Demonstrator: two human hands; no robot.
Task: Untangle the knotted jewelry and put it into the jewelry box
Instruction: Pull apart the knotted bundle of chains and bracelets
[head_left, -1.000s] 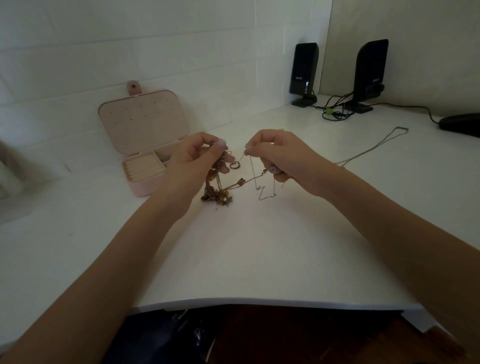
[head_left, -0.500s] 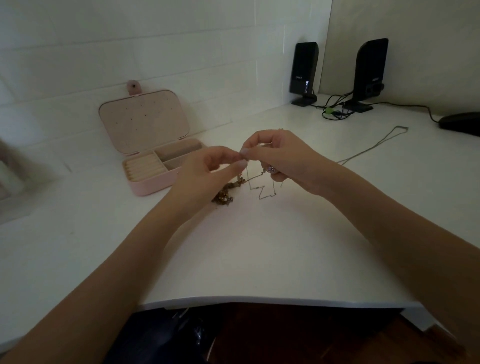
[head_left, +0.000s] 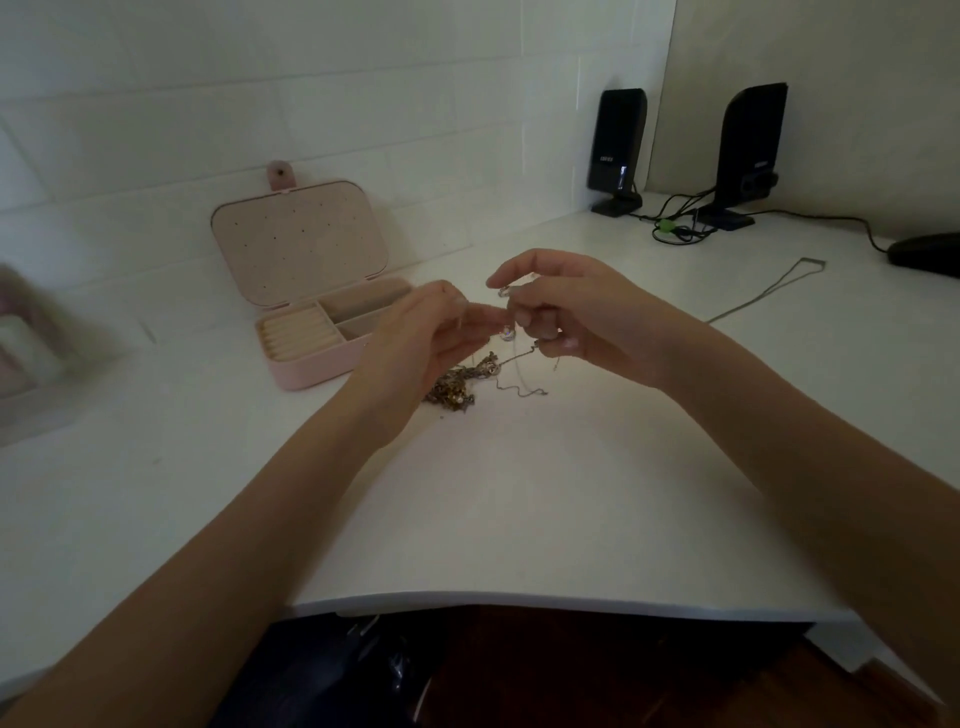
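Fingers (head_left: 496, 314) seemingly on thin chain (head_left: 519, 387)

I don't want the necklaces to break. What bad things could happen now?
Both hands, left hand and right hand, pinch a thin chain that runs into the knotted jewelry on the table. Pulling hard might tighten the knot or snap the chain. A small ring-like piece hangs between the fingers and could drop.

no legible text anywhere
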